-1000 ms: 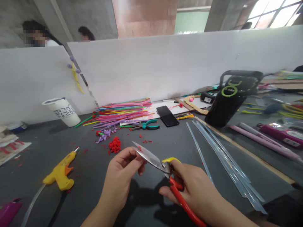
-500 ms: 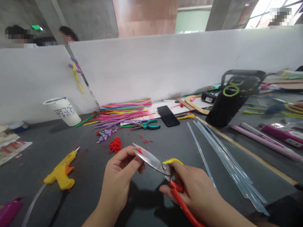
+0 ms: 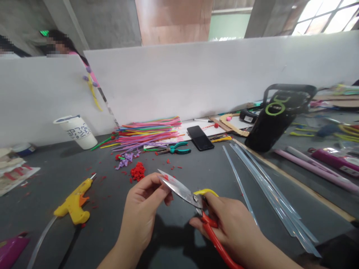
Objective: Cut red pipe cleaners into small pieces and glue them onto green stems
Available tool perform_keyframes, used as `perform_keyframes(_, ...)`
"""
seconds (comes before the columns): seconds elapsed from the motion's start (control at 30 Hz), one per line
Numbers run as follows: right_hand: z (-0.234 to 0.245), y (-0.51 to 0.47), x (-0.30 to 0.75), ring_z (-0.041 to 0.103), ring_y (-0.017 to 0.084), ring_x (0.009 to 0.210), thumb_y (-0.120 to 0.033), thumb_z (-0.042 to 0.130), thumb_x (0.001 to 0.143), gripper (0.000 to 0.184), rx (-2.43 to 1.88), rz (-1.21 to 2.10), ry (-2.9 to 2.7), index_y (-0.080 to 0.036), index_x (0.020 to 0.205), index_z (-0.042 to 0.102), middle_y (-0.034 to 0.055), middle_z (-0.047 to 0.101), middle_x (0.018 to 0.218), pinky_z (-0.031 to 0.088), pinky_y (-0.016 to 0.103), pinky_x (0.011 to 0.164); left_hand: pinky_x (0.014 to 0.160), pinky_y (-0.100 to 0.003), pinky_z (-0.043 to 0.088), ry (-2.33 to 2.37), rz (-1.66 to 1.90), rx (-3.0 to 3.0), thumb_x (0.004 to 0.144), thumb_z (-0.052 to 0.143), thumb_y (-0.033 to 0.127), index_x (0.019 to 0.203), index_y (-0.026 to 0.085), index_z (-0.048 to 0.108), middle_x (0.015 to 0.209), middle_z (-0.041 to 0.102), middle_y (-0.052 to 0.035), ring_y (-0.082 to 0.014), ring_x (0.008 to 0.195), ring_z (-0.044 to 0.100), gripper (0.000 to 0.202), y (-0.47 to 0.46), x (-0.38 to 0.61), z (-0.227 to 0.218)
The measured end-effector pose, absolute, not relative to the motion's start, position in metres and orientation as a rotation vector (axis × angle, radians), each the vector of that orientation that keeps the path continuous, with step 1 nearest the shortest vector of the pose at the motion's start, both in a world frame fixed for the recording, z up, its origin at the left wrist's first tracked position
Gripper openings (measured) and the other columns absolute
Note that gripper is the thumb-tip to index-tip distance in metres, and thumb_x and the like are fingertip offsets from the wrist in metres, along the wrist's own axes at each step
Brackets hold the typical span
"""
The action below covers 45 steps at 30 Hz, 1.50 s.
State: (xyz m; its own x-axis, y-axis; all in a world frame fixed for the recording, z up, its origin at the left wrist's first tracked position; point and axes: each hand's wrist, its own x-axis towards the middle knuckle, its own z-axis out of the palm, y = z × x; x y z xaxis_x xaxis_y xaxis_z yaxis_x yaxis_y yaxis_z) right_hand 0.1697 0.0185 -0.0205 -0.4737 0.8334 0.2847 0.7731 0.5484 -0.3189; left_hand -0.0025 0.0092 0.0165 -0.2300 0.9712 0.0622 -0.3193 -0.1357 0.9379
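Observation:
My right hand (image 3: 230, 220) grips a pair of scissors (image 3: 182, 190) with red and yellow handles, its blades pointing up and left. Between the blades near their tips sits a small red fuzzy piece (image 3: 166, 177). The fingertips of my left hand (image 3: 143, 205) are pinched together on that red piece, right beside the blade tips; much of it is hidden. Beyond my left hand lies a pile of small red pieces (image 3: 137, 171), with a heap of purple pieces (image 3: 126, 160) just behind it.
A yellow glue gun (image 3: 74, 201) lies at left. Farther back are a white cup (image 3: 81, 132), a bundle of pipe cleaners (image 3: 151, 132), teal-handled pliers (image 3: 178, 148) and a phone (image 3: 200, 138). At right, clear glue sticks (image 3: 269, 190) lie near a black bottle (image 3: 272, 119).
The scissor blades look slightly closer together around the red piece. Both hands hold almost the same position. Behind the partition, a person has moved, and the view has shifted slightly.

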Motion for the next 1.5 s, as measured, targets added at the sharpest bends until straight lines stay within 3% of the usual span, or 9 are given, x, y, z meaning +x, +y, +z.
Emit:
perform_keyframes(0.3, -0.021, 0.022, 0.172, 0.046, 0.013, 0.042, -0.051, 0.051, 0.075, 0.034, -1.365, 0.282, -2.327, -0.021, 0.060, 0.044, -0.0034, 0.047, 0.048, 0.023, 0.023, 0.044, 0.048, -0.015, 0.041, 0.996, 1.546, 0.914, 0.066, 0.068, 0.015, 0.067, 0.017, 0.067, 0.060, 0.061, 0.0029, -0.0061, 0.052, 0.052, 0.002, 0.011, -0.010, 0.013)
perform_keyframes(0.6, 0.004, 0.028, 0.163, 0.038, 0.008, 0.039, -0.033, 0.049, 0.072, 0.017, -1.226, 1.281, -1.737, -0.019, 0.063, 0.047, -0.0071, 0.039, 0.045, 0.031, 0.019, 0.040, 0.043, -0.014, 0.038, 0.925, 1.089, 0.885, 0.068, 0.067, 0.019, 0.062, 0.013, 0.061, 0.055, 0.059, 0.0012, -0.0048, 0.045, 0.049, 0.010, 0.011, -0.003, 0.007)
perform_keyframes(0.83, 0.004, 0.033, 0.154, 0.040, 0.006, 0.033, -0.028, 0.056, 0.069, 0.013, -0.975, 1.694, -1.505, -0.017, 0.074, 0.053, -0.0086, 0.047, 0.042, 0.034, 0.018, 0.037, 0.042, -0.015, 0.038, 0.922, 0.857, 0.908, 0.064, 0.070, 0.020, 0.062, 0.012, 0.061, 0.054, 0.060, 0.0003, -0.0054, 0.044, 0.049, 0.012, 0.011, -0.002, -0.003)
perform_keyframes(1.27, -0.003, 0.037, 0.156, 0.040, 0.006, 0.032, -0.030, 0.051, 0.074, 0.014, -0.905, 1.759, -1.500, -0.018, 0.068, 0.049, -0.0101, 0.042, 0.035, 0.040, 0.020, 0.041, 0.044, -0.018, 0.037, 0.997, 0.891, 1.006, 0.064, 0.067, 0.023, 0.063, 0.014, 0.061, 0.054, 0.058, 0.0008, -0.0073, 0.045, 0.048, 0.011, 0.015, -0.003, -0.004)
perform_keyframes(1.5, 0.007, 0.037, 0.152, 0.038, 0.006, 0.031, -0.024, 0.054, 0.066, 0.011, -1.189, 1.616, -1.522, -0.019, 0.061, 0.046, -0.0104, 0.038, 0.035, 0.030, 0.016, 0.034, 0.047, -0.020, 0.036, 1.185, 0.928, 1.209, 0.064, 0.065, 0.024, 0.063, 0.014, 0.061, 0.052, 0.054, 0.0028, -0.0083, 0.047, 0.045, 0.011, 0.016, 0.000, 0.000)
